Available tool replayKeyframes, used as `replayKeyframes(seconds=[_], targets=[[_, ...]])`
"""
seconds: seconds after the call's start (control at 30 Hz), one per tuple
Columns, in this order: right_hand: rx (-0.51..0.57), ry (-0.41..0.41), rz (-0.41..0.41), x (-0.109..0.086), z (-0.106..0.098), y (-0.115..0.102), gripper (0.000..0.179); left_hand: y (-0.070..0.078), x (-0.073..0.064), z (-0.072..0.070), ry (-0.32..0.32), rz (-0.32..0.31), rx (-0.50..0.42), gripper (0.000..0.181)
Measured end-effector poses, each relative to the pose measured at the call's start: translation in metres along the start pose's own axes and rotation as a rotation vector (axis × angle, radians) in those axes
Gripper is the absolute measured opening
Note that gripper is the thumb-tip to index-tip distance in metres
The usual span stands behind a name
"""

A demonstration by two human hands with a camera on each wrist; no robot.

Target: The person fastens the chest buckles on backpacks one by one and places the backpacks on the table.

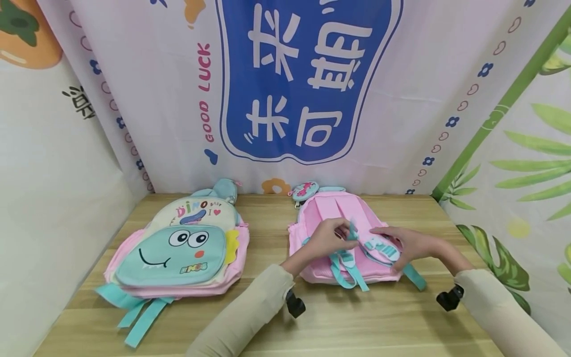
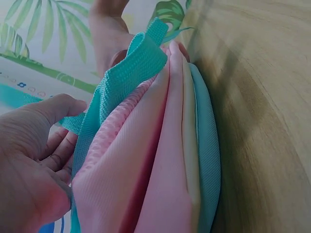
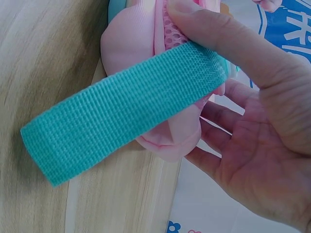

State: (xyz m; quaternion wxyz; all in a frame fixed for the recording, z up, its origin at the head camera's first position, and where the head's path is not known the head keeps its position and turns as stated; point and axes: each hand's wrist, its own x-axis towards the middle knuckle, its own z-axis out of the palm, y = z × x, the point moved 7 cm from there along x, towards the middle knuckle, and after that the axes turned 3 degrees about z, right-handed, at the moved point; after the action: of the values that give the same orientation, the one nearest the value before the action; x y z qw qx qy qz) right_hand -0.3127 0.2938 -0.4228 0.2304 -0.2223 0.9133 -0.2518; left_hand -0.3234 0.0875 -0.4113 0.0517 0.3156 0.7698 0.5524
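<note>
A pink backpack [image 1: 312,271] lies back side up on the wooden table, its shoulder straps and teal webbing facing me. My left hand [image 1: 326,241] pinches a teal webbing strap [image 1: 352,230] between thumb and fingers, over the middle of the bag. On the bag's right side, my right hand [image 1: 417,246] holds a pink padded shoulder strap [image 1: 372,253] with a white-and-teal buckle. The right thumb [image 3: 218,26] lies along its pink mesh, with the other fingers on the far side. A loose teal webbing end [image 3: 116,107] hangs out below that hand.
A second backpack [image 1: 171,253], with a teal dinosaur face, lies front side up at the left, its teal straps [image 1: 144,322] trailing toward the table's front. A small round pouch [image 1: 305,190] hangs at the pink bag's top. Printed cloth [image 1: 178,99] encloses the table [image 1: 267,208].
</note>
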Motion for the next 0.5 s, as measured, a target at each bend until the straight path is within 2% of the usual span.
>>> replayKeyframes(seconds=[0.2,0.4,0.5], targets=[[-0.002,-0.005,0.004,-0.0002,-0.0001,0.0005,0.105,0.0011,-0.0015,-0.0011,0.023,0.009,0.012,0.025],[0.001,-0.001,0.021,-0.0002,0.0003,0.0033,0.106,0.002,-0.006,-0.001,0.051,-0.008,0.009,0.025],[-0.005,0.0,0.02,0.0005,0.0002,0.0034,0.106,0.0042,-0.0072,-0.0017,0.062,0.055,0.006,0.023]])
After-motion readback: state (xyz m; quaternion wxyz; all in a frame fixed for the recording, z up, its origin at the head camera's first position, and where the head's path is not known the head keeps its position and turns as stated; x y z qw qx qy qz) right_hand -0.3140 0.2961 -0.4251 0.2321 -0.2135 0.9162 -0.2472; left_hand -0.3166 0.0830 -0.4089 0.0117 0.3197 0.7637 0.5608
